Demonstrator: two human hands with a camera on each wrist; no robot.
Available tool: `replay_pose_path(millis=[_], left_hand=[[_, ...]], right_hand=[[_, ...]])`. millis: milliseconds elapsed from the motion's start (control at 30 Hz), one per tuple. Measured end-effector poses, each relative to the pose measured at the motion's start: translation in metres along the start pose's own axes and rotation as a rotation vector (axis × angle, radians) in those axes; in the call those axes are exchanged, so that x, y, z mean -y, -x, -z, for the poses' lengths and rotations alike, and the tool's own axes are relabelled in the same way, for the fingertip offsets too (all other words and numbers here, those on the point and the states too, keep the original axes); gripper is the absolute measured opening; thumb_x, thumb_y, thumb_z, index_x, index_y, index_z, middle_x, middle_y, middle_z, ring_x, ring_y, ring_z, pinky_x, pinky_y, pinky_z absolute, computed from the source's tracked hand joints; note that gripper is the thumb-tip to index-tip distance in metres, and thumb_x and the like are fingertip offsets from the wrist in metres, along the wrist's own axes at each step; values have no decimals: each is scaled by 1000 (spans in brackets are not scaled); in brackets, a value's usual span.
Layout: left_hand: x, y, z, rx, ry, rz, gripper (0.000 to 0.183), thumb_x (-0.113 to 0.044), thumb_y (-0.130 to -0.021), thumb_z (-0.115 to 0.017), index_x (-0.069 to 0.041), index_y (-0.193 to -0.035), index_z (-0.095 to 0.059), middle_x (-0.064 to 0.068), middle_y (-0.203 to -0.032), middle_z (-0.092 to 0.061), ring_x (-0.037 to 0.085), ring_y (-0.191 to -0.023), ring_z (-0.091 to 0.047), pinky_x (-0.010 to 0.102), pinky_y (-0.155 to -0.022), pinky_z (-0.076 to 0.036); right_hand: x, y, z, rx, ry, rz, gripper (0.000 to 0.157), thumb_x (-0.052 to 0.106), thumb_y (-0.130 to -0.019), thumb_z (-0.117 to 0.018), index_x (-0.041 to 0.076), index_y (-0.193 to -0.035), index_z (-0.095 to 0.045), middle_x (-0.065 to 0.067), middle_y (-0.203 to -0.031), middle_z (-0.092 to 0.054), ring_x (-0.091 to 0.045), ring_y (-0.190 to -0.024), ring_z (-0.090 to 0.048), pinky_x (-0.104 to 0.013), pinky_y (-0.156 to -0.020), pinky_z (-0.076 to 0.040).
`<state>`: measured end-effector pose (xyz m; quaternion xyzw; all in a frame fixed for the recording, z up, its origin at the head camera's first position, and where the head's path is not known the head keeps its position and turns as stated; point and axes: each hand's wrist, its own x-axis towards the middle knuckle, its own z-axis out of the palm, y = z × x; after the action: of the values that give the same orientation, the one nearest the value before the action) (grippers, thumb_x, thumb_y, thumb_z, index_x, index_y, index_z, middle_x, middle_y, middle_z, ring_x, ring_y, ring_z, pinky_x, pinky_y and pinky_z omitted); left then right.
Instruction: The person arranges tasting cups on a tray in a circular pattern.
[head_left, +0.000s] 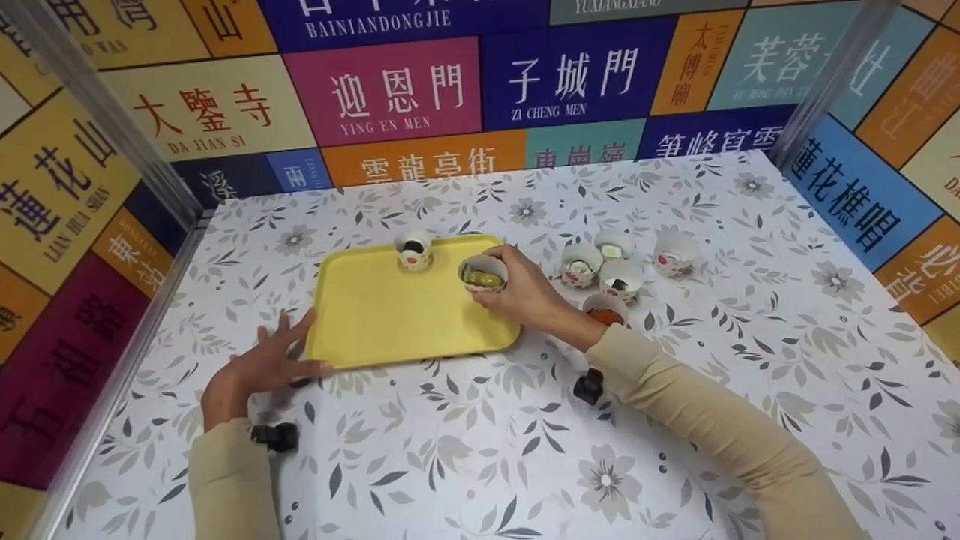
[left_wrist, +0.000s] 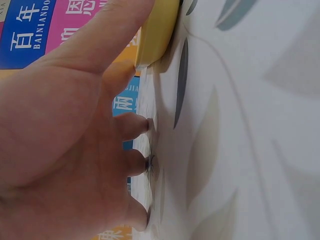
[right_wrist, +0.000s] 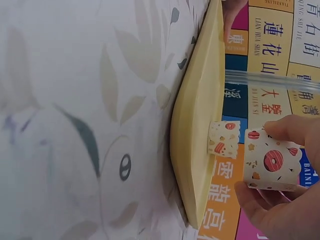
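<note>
A paper baking cup [head_left: 483, 274] with something yellow-green and shiny inside is gripped by my right hand [head_left: 525, 292], above the right part of a yellow tray [head_left: 390, 315]. In the right wrist view, thumb and fingers wrap around the cup [right_wrist: 272, 162], which has a printed doughnut pattern; it looks raised off the tray. Another paper cup [head_left: 415, 251] with dark contents stands at the tray's back edge. At the tray's left edge, my left hand [head_left: 266, 360] touches the rim with thumb and forefinger spread. Its other fingertips [left_wrist: 137, 162] rest on the tablecloth in the left wrist view.
Right of the tray stand several more paper cups, among them one with white-green contents [head_left: 613, 245], one with a dark piece [head_left: 621, 280], and one with orange-red contents [head_left: 604, 309] beside my right wrist. A floral cloth [head_left: 480, 450] covers the table. Printed panels [head_left: 390, 94] border it.
</note>
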<state>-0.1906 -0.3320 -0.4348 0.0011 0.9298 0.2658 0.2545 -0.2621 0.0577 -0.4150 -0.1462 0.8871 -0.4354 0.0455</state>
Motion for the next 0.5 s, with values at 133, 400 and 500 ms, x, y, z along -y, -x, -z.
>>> replay_pose_path(millis=[133,400,500], left_hand=[[1,1,0,-2,12,-2,111,-70,-81,-67,-36,-160,4,17,-165,24,52,-145,30,85,-104,13],[0,1,0,2,34,11,112,-70,-80,-68,-39,-159,4,14,-165,24,49,-146,31,84,-106,11],[-1,1,1,1,31,7,112,-70,-80,-68,-38,-160,4,14,-165,24,50,-146,30,84,-106,9]], right_hand=[[3,-9,-6,22,6,-44,67,23,-84,-81,8,-139,-47,-13,-145,-53,-30,-133,-52,-43,-112,-45],[11,-26,-11,61,-13,-133,64,26,-84,-80,14,-139,-47,-10,-145,-52,-28,-135,-50,-42,-114,-43],[12,-32,-15,68,-12,-134,65,25,-85,-79,14,-141,-47,-9,-148,-49,-27,-138,-47,-42,-115,-41]])
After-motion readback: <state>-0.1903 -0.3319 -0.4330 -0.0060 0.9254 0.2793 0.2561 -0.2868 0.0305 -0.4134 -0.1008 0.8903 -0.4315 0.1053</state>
